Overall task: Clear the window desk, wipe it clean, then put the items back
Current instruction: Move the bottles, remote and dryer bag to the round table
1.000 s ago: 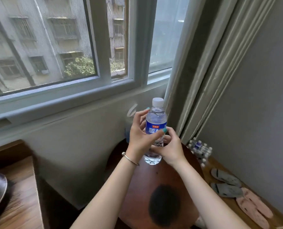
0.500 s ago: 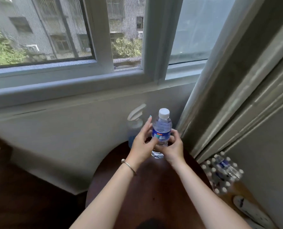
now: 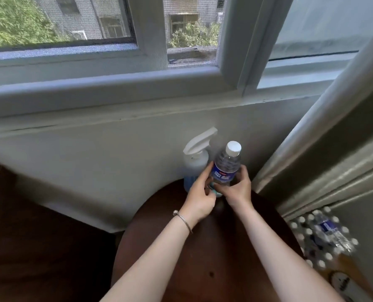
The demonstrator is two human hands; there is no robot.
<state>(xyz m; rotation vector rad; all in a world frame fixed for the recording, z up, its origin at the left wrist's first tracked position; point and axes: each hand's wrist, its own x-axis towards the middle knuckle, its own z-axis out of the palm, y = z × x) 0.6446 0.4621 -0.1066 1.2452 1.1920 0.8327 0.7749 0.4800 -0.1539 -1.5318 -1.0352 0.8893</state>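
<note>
Starting at your left, the spray bottle [image 3: 194, 162] stands at the back of the round wooden desk [image 3: 203, 247], close against the wall under the window, and that is your first hazard: the water bottle [image 3: 224, 168] you are holding is just beside it, and any sideways drift as you set it down could likely knock the sprayer over or wedge the two together. Your left hand [image 3: 199, 197] curls round the lower part of the water bottle from the left, thumb across the front below the blue label, fingers closed on it rather than spread. The bottle is upright, tilted a little, its white cap on; whether its base already touches the desk you cannot tell, since both hands hide it. If it is not yet down, letting go early would tip it, and a smooth round bottle would probably roll off the small desk toward the pack of bottles [image 3: 320, 238] on the floor at the right. Your right hand [image 3: 238, 188] wraps the bottle from the other side, fingers curled tight at the label's lower edge, so both hands grip the same bottle.
</note>
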